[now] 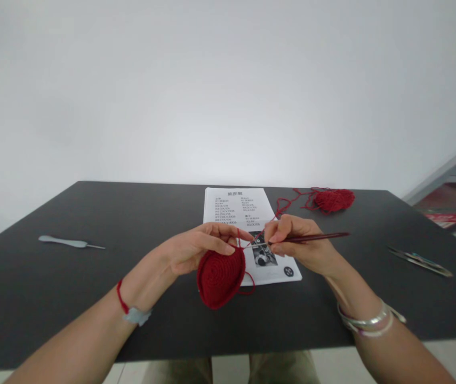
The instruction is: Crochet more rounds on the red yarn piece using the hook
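Observation:
A round red crochet piece [220, 278] with spiral stitches hangs from my left hand [201, 246], whose thumb and fingers pinch its upper edge. Yarn runs over the left index finger. My right hand [297, 242] grips a crochet hook [316, 237] with a dark red handle; its thin metal shaft points left and meets the edge of the piece. Red yarn [284, 207] trails from the work up to a loose ball of yarn [334, 200] at the back right. A short loop of yarn hangs at the piece's right side.
Beneath the hands lies a printed pattern sheet [236, 205] with text and a picture. On the left of the dark table [92, 298] rests a second hook with a grey handle [63, 242]. Small thread snips [420, 261] lie at the right. A white wall stands behind.

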`<state>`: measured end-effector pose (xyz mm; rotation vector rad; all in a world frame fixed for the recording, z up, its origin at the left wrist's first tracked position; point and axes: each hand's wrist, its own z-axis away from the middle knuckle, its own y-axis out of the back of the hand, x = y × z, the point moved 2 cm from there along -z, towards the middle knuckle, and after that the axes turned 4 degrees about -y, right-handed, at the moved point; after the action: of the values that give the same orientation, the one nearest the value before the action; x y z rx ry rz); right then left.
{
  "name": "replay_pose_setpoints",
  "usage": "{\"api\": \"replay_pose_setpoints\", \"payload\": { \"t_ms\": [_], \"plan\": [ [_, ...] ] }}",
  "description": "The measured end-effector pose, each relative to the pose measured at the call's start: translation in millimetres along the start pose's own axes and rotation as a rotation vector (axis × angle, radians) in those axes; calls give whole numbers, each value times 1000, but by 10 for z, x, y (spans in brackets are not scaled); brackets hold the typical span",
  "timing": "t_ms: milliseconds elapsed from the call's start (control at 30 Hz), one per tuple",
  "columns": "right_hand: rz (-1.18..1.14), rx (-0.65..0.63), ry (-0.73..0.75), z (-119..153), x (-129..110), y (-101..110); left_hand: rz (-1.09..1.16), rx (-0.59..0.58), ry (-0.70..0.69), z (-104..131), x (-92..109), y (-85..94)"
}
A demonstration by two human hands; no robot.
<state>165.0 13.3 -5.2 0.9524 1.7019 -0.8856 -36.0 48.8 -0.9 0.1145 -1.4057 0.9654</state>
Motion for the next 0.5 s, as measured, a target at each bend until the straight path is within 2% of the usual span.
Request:
{"api": "replay_pose_setpoints", "payload": {
  "t_ms": [167, 300, 400, 500],
  "plan": [
    [-251, -15, -83, -17, 22, -62, -111, 30, -73, 2, -18, -56],
    [-418, 59, -199, -43, 90, -136, -224, 187, -245, -44, -59, -128],
    [-432, 152, -180, -62, 145, -169, -275, 279, -354, -83, -86, -184],
    [-428, 236, -148, -68, 177, -176, -268, 327, -371, -97, -90, -220]
  ]
}}
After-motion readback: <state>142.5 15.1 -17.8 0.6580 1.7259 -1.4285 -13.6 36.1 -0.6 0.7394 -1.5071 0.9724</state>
